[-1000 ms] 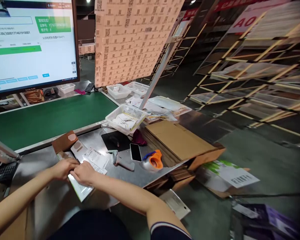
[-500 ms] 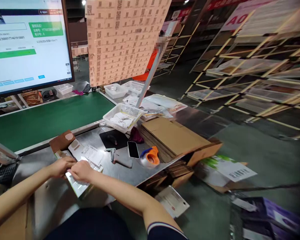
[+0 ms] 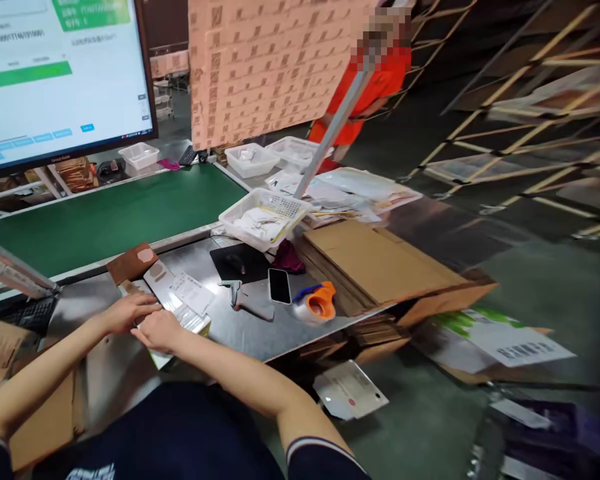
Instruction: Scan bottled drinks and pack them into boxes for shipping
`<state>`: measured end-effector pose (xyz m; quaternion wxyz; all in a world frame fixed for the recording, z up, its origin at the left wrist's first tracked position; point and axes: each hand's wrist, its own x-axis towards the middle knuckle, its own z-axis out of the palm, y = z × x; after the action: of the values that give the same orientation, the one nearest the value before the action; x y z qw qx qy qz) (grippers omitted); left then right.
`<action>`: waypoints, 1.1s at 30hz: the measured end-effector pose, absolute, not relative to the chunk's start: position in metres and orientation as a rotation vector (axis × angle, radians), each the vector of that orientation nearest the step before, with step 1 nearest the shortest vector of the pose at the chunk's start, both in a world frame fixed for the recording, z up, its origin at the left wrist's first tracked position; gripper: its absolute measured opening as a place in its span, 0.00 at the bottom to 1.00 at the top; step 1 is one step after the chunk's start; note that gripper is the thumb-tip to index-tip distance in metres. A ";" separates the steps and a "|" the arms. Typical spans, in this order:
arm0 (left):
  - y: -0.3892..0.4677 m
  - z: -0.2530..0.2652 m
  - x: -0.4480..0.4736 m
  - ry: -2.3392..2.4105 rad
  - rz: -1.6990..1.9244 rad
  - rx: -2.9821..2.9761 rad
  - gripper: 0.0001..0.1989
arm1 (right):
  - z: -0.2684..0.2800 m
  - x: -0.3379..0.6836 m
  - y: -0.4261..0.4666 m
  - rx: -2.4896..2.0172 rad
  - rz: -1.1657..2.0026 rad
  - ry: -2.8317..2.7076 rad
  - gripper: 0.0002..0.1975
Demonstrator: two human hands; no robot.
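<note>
A white and green cardboard box (image 3: 185, 319) lies tilted on the metal worktop, its brown-lined flap (image 3: 131, 264) standing out at the far end. My left hand (image 3: 130, 312) rests on the box's top with the fingers stretched toward the other hand. Close beside it, my right hand (image 3: 157, 331) is closed on the box, its fingers curled; the fingertips are hidden. A white printed label (image 3: 193, 292) shows on the box beyond the hands.
Right of the box lie a scanner (image 3: 250, 303), a phone (image 3: 279, 286) and an orange tape dispenser (image 3: 321, 303). Flattened cardboard (image 3: 385, 260) is stacked beyond them. A white basket (image 3: 265, 223) sits by the green belt (image 3: 130, 213). A person in orange (image 3: 345, 100) stands behind.
The camera view has shifted, so the bench scene sits further right. My left hand's fingers have straightened over the box, while my right hand stays on it.
</note>
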<state>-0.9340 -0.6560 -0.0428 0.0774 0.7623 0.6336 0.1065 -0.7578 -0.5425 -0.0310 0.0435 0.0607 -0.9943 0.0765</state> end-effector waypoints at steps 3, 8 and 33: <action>-0.658 -0.047 -0.936 1.885 0.358 2.299 0.33 | -0.041 -0.757 -0.537 0.251 0.275 -2.942 0.25; -0.660 -0.047 -0.934 1.877 0.360 2.337 0.34 | -0.059 -0.745 -0.526 0.463 0.311 -2.479 0.26; -0.641 -0.001 -0.865 1.690 0.682 1.889 0.31 | -0.084 -0.623 -0.446 0.128 0.246 -2.362 0.17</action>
<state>-0.8653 -0.6407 -0.0015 0.2555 0.6959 0.6223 0.2513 -0.6229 -0.4465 -0.0840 0.3726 0.0499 -0.9217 0.0960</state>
